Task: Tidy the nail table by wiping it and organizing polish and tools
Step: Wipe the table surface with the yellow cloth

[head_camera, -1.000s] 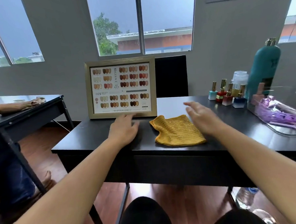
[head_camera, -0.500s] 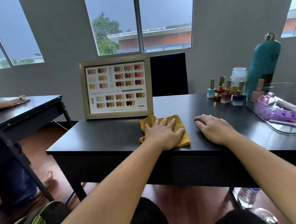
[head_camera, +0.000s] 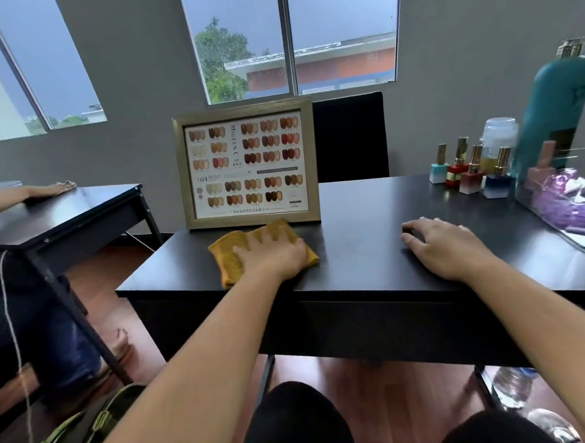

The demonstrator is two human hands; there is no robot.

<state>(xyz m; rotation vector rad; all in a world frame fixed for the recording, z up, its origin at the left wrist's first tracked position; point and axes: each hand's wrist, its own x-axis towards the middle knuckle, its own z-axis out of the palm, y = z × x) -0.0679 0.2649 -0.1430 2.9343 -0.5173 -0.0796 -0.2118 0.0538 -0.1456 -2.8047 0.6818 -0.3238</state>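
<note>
My left hand (head_camera: pixel 269 256) presses flat on a yellow knitted cloth (head_camera: pixel 228 255) on the black nail table (head_camera: pixel 360 251), just in front of the framed nail colour chart (head_camera: pixel 245 164). My right hand (head_camera: pixel 444 244) rests palm down on the bare tabletop to the right, fingers spread, holding nothing. Several nail polish bottles (head_camera: pixel 468 171) with gold caps stand in a group at the back right. Next to them a clear tray (head_camera: pixel 562 227) holds purple tools (head_camera: pixel 568 200).
A tall teal bottle (head_camera: pixel 560 112) and a clear jar (head_camera: pixel 498 136) stand behind the polish. A black chair back (head_camera: pixel 349 137) rises behind the table. Another person's hand (head_camera: pixel 45 191) lies on a second black table (head_camera: pixel 64 216) at the left. A plastic water bottle (head_camera: pixel 511 386) lies on the floor.
My left hand came onto the yellow cloth and slid it left, toward the front of the colour chart. My right hand dropped flat onto the table and stayed there.
</note>
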